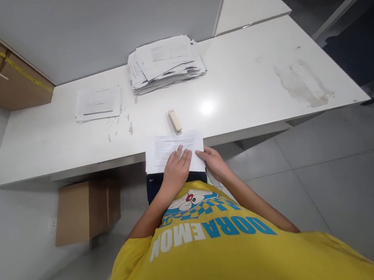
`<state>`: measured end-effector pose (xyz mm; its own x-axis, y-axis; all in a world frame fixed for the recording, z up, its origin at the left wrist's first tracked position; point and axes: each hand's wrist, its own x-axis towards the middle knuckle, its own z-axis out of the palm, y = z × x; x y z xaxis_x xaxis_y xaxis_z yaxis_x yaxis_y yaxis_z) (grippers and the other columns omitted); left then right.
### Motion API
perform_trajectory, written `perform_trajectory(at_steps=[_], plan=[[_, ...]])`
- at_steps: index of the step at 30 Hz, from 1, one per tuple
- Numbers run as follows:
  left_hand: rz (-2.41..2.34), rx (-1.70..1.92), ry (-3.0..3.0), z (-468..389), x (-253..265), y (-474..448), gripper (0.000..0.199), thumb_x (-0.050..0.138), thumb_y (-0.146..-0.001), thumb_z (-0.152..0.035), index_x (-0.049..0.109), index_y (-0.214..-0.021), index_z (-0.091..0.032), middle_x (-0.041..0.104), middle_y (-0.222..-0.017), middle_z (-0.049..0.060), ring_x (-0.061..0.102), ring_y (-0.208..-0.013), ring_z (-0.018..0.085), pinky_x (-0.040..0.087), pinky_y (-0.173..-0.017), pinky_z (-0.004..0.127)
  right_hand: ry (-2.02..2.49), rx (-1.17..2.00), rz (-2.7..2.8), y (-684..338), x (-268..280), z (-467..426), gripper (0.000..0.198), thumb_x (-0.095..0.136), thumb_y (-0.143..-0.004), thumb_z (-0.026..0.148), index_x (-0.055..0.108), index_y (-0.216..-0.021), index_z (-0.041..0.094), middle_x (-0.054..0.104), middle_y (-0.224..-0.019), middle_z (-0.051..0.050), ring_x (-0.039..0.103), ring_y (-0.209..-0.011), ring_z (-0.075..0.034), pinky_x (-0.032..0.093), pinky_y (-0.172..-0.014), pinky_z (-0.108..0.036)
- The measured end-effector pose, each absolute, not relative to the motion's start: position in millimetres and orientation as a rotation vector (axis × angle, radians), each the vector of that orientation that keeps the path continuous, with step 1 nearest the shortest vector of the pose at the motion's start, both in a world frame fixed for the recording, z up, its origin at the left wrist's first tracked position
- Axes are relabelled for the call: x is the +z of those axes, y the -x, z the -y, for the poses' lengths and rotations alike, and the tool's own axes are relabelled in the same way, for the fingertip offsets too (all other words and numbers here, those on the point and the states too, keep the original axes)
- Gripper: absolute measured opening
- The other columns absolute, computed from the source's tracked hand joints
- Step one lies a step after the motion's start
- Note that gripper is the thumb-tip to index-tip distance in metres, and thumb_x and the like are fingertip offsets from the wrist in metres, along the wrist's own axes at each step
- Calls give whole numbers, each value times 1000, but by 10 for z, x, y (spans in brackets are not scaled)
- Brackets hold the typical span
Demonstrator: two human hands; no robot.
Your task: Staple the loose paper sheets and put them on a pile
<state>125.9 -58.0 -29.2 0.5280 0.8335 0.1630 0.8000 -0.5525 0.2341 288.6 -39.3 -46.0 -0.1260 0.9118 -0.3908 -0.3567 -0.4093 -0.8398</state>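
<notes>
Printed sheets of paper (160, 151) lie over the front edge of the white desk, their near part above my lap. My left hand (177, 166) rests flat on top of them, fingers stretched out toward the desk. At the right edge, my right hand (213, 162) pinches the sheets, thumb on top and the other fingers partly hidden. Just beyond the paper, a cream stapler (175, 121) lies on the desk, touched by neither hand.
A thick, uneven paper stack (166, 65) stands at the back against a grey panel (112, 24). Further left lies a thinner paper pile (98, 103). Cardboard boxes sit at the desk's left end, and another cardboard box (74, 213) is below. Smudges mark the desk top (242, 84).
</notes>
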Motion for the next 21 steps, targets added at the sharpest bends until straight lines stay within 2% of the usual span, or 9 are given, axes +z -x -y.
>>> perform_trajectory(at_steps=[5,10,13,18,21], plan=[[-1414,232,-2674,597,-258,-1010,59,49,-88,-11,49,-147,-14,46,-154,12,28,-151,31,30,-123,50,1379,1616,818,-3412,-511,349,43,78,-70,51,74,-102,23,76,-90,-6,70,-95,-32,57,-84,-46],[-1563,286,-2601,639,-310,-743,54,46,-91,-9,54,-143,-17,50,-151,11,33,-149,31,32,-121,50,1446,1572,918,-3850,-607,308,36,79,-65,47,75,-90,21,76,-95,-6,70,-95,-29,54,-89,-44],[-1624,451,-2443,683,-382,-744,45,43,-97,-18,56,-141,-21,53,-149,11,37,-148,30,35,-119,50,1511,1503,992,-4000,-683,295,32,77,-65,45,76,-87,22,76,-95,-6,69,-98,-29,53,-91,-44],[-1668,907,-1616,772,-709,-1028,52,44,-101,-34,39,-150,-20,48,-152,17,52,-136,25,48,-108,42,1516,1427,1024,-4095,-743,291,35,75,-68,43,76,-97,23,76,-100,-5,68,-100,-29,53,-90,-44],[-1644,959,-1110,737,-970,-1210,49,50,-98,-35,42,-145,-21,52,-148,17,54,-135,24,51,-104,40,1471,1421,1068,-4089,-741,267,34,72,-69,41,74,-98,24,76,-99,-4,68,-101,-29,52,-91,-44]])
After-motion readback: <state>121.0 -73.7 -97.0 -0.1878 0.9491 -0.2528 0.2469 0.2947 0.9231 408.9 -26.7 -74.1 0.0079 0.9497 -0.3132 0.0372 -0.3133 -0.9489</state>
